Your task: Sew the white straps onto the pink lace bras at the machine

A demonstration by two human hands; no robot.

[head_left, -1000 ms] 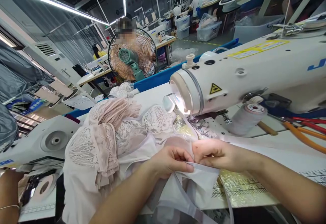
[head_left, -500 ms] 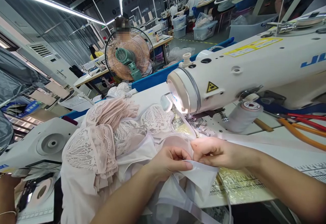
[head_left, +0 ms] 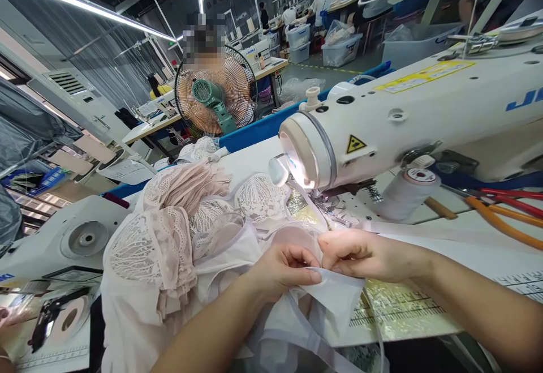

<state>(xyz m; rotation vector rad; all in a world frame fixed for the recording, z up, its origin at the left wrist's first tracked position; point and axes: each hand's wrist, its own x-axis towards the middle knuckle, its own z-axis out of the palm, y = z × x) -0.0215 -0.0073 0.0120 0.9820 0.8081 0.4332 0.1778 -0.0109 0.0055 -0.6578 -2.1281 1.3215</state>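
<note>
My left hand [head_left: 282, 270] pinches the edge of a white fabric piece [head_left: 335, 294] in front of the white sewing machine [head_left: 407, 118]. My right hand [head_left: 360, 255] grips the same piece just to the right, fingers closed on its upper edge, knuckles almost touching the left hand. The piece hangs over the table's front edge with a narrow band [head_left: 309, 339] trailing down. The needle area [head_left: 326, 206] lies just beyond my hands, lit by the machine lamp. A heap of pink lace garments [head_left: 169, 237] sits left of my hands.
A thread spool [head_left: 403, 192] and orange-handled scissors [head_left: 500, 217] lie right of the needle. A second machine [head_left: 72, 237] stands at the left, a fan [head_left: 216, 93] behind. Another person's arm [head_left: 8, 328] shows at the far left edge. Other people work far back.
My hands have stayed on the white fabric almost without moving. The other person's arm at the left edge has slid down and mostly out of view.
</note>
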